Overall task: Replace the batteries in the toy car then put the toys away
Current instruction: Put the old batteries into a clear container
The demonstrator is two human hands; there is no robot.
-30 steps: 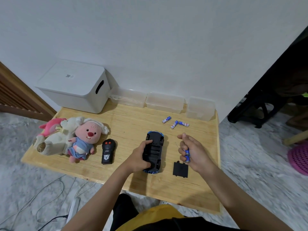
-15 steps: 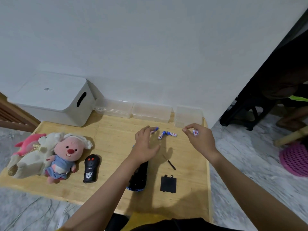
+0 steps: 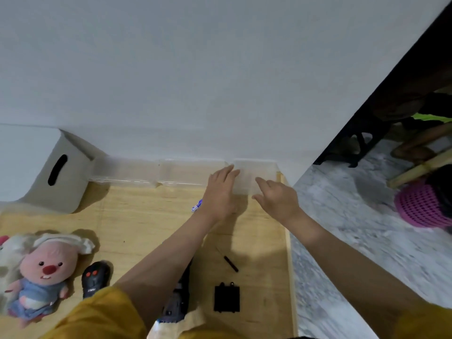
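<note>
The dark toy car lies upside down near the table's front edge, mostly hidden under my left forearm. Its black battery cover lies to its right, with a small screwdriver just beyond. My left hand is stretched flat against the left side of the rightmost clear plastic box by the wall. My right hand hovers at that box's front with fingers spread; I see nothing in it. One blue-and-white battery peeks out left of my left hand.
A black remote control and a pink plush toy lie at the front left. A white lidded storage bin stands at the back left. Two more clear boxes line the wall. The table's right edge drops to the floor.
Both hands have reached farther back to the rightmost clear box. The battery pinched in my right fingers is no longer visible. The view has shifted closer to the wall.
</note>
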